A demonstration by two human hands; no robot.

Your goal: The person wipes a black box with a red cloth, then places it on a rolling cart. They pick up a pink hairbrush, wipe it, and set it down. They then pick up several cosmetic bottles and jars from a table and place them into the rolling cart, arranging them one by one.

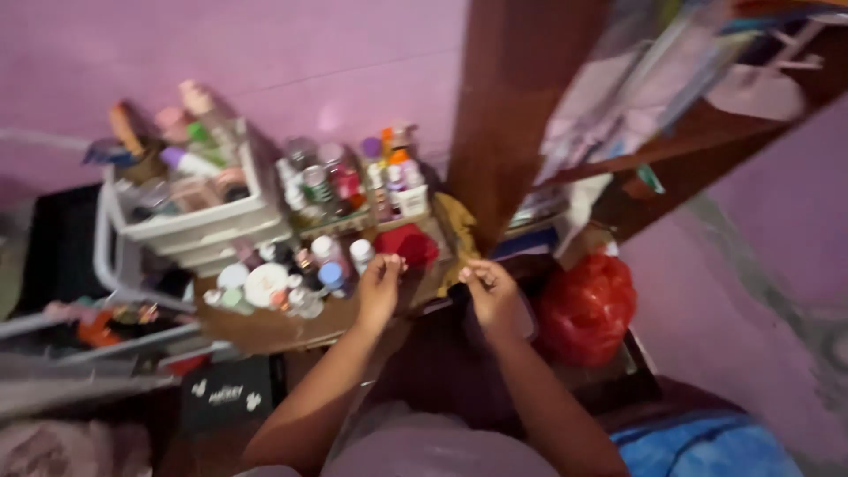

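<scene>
Here the left hand (380, 287) pinches the edge of a red cloth (408, 244) lying just beyond its fingertips on the cluttered bench (265, 331), among small bottles (340, 261). The right hand (490, 291) hovers beside it, fingers curled narrow; whether it grips anything is unclear.

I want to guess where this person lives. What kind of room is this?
Probably a bedroom corner used for grooming. A white plastic drawer organiser is crammed with bottles, small cosmetic jars and tubes crowd a low brown table, and the walls are painted pink.
</scene>
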